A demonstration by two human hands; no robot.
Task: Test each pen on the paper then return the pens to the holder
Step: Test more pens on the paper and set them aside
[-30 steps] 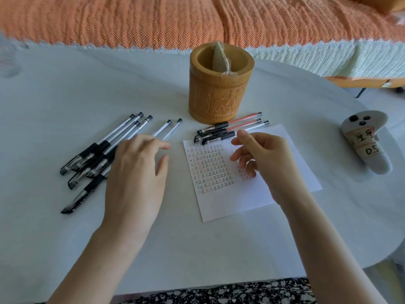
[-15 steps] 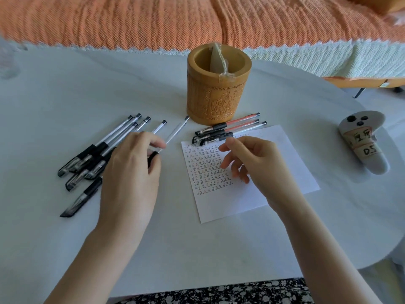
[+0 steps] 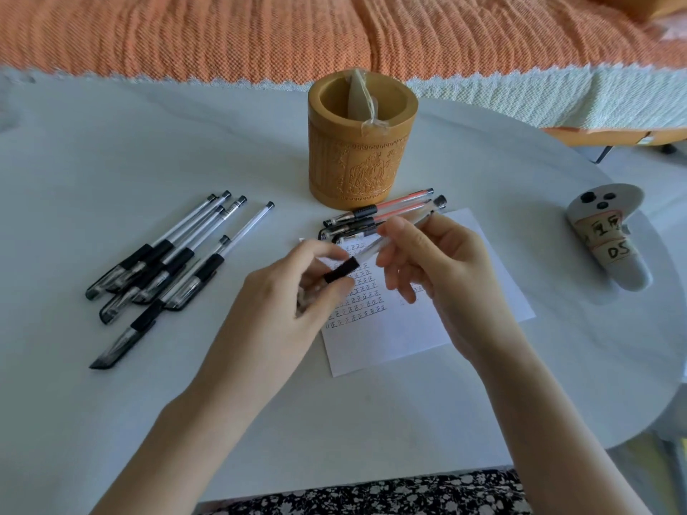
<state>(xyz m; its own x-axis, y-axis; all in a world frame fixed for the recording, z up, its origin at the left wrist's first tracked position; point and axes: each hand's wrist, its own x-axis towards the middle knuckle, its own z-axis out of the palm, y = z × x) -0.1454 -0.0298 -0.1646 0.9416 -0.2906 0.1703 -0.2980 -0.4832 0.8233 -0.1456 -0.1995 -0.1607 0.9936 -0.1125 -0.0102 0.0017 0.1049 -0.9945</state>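
Observation:
Both hands hold one clear pen with a black grip [image 3: 344, 270] above the white paper [image 3: 416, 328]. My left hand [image 3: 293, 306] pinches its capped, black-grip end; my right hand [image 3: 431, 262] grips the clear barrel. The paper carries rows of small test marks. Several black-grip pens [image 3: 167, 269] lie in a loose pile on the table at the left. Three more pens [image 3: 375, 213], two with red barrels, lie at the paper's top edge in front of the carved wooden holder [image 3: 362, 161]. The holder contains only a pale tag on a string.
A grey controller [image 3: 609, 236] with taped labels lies at the right of the white table [image 3: 111, 143]. An orange blanket [image 3: 334, 31] covers a bed behind the table. Patterned fabric shows at the near edge.
My left hand picked a pen out of the left pile and carried it right over the paper. My right hand rose from the paper and took hold of the barrel.

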